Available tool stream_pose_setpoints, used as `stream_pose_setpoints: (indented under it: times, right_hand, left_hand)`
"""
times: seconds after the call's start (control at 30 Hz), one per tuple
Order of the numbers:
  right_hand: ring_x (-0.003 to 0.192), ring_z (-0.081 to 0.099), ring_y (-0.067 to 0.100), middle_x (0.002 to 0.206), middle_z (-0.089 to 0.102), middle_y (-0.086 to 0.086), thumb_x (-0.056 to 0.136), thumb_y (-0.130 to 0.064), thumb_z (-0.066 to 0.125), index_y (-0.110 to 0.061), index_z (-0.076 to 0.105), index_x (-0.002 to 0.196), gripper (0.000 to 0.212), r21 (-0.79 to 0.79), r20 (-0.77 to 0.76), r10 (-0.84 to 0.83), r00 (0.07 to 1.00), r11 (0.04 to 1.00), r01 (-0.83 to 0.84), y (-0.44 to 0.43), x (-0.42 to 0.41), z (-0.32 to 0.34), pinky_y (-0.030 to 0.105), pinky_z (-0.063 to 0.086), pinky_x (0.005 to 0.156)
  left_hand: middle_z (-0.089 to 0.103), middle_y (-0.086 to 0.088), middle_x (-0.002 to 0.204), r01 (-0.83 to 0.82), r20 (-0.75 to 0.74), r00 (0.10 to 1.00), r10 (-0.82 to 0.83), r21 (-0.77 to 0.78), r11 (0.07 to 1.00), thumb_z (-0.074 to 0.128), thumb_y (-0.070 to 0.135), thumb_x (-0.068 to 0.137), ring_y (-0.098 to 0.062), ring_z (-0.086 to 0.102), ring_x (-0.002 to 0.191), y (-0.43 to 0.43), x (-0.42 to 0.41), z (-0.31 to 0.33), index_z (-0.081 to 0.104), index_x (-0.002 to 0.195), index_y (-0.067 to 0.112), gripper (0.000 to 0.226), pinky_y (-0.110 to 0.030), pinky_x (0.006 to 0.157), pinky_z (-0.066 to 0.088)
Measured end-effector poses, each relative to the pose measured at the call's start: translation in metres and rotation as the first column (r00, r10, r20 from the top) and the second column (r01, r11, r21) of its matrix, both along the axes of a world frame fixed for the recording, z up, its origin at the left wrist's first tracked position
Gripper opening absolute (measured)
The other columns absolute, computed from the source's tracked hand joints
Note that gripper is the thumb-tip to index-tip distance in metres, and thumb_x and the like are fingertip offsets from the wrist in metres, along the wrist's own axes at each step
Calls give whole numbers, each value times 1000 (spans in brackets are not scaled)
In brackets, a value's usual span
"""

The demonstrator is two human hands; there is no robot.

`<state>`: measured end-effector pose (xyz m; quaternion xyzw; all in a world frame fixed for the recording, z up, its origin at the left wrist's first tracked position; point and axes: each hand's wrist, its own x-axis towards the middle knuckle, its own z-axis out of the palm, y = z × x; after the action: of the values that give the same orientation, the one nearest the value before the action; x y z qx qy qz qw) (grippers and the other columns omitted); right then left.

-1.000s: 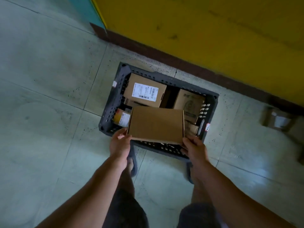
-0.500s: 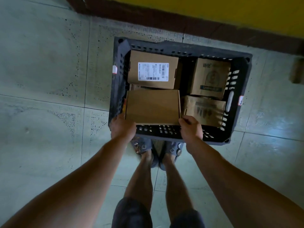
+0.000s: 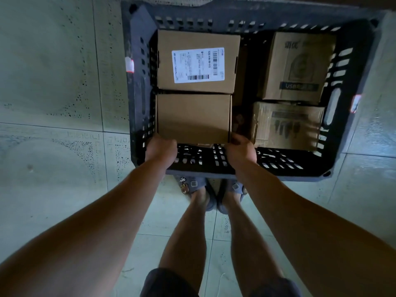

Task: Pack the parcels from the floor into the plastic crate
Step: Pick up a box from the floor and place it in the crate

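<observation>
A dark plastic crate (image 3: 137, 86) stands on the tiled floor in front of my feet. A plain brown parcel (image 3: 194, 117) sits low in its near-left part, held at the near corners. My left hand (image 3: 160, 150) grips the left corner and my right hand (image 3: 240, 150) grips the right one. Behind it lies a parcel with a white shipping label (image 3: 198, 61). On the right side are a printed USB box (image 3: 300, 65) and a taped printed carton (image 3: 287, 125).
My sandalled feet (image 3: 212, 194) stand just short of the crate's near wall. Pale green floor tiles (image 3: 53, 103) spread to the left and right of the crate. A narrow dark gap (image 3: 246, 71) runs between the left and right parcels.
The plain parcel has gone from above the crate's near rim down into its near-left part. My head has come closer, so the crate fills more of the view.
</observation>
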<state>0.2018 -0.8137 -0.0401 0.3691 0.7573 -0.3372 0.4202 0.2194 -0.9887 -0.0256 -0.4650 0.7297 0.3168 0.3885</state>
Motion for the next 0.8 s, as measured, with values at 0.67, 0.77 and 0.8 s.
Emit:
stream_pose_setpoints:
  times: [0.67, 0.77, 0.8]
  right_hand:
    - [90, 61, 23, 131, 56, 5, 92, -18, 50, -27, 40, 144, 54, -125, -85, 268, 960, 953, -277, -2, -19, -2, 24, 45, 63]
    - [76, 60, 16, 122, 61, -2, 89, -15, 51, -34, 44, 140, 55, -169, -79, 197, 977, 964, -208, -1, -17, -5, 25, 48, 55]
    - [78, 61, 14, 120, 61, -4, 89, -15, 51, -36, 45, 139, 55, -171, -73, 175, 982, 968, -186, 0, -15, -4, 25, 50, 58]
  left_hand:
    - [-20, 4, 160, 789, -114, 589, -800, -132, 600, 54, 13, 85, -20, -14, 148, -13, -37, -19, -1, 154, 28, 90, -43, 119, 11]
    - [-28, 6, 157, 759, -24, 651, -759, -14, 651, 54, 13, 86, -19, -23, 145, -16, -22, -21, -10, 152, 28, 93, -50, 116, 21]
    - [-30, 4, 156, 749, -14, 662, -749, -13, 662, 56, 16, 87, -20, -26, 144, -13, -14, -19, -13, 152, 26, 95, -50, 116, 19]
